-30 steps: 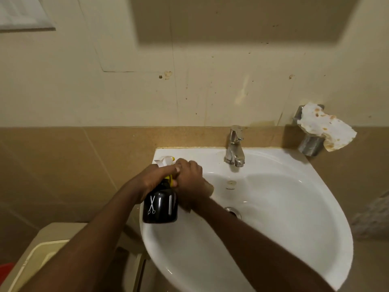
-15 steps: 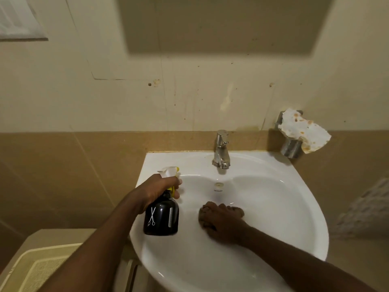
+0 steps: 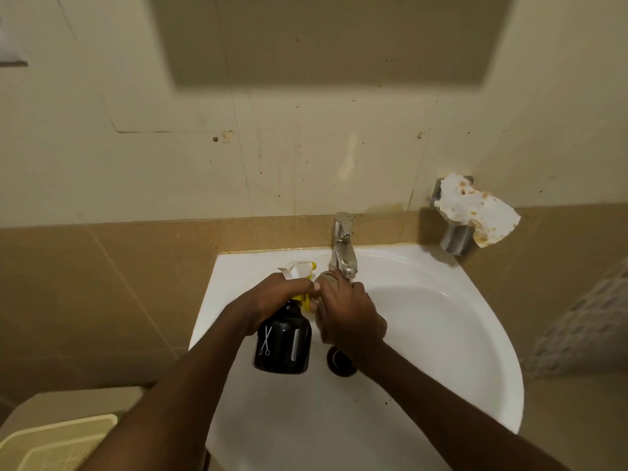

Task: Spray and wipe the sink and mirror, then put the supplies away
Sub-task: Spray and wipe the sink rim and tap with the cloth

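Sink [image 3: 441, 334] first: a white corner basin fixed against the tan tiled wall, seen from above, with its dark drain hole [image 3: 341, 363] near the middle of the bowl and a few small dark specks on the white surface toward the front. A chrome tap [image 3: 343, 246] stands at the back rim, its spout pointing down into the bowl.

Over the left part of the basin the left hand [image 3: 275, 297] grips the neck of a spray bottle [image 3: 282, 341], fingers wrapped round the yellow trigger part. The bottle has a black body with a small white scissors mark and a comb mark, and a white and yellow spray head [image 3: 297, 268] that points toward the tap. It is held above the bowl, not resting on it.

The right hand [image 3: 350, 311] is just beside the bottle, touching the left hand's fingertips, and sits right under the tap spout. Its fingers are curled round a brownish cloth [image 3: 328, 278], of which only a small bunched bit shows above the knuckles.

On the wall to the right of the tap a metal holder [image 3: 455, 237] carries a white sheet of paper [image 3: 475, 212] with brown stains. Above the tap a large darker rectangle [image 3: 333, 39] covers the cream wall; whether it is the mirror I cannot tell. At the lower left corner lies a cream plastic tray [image 3: 57, 443].
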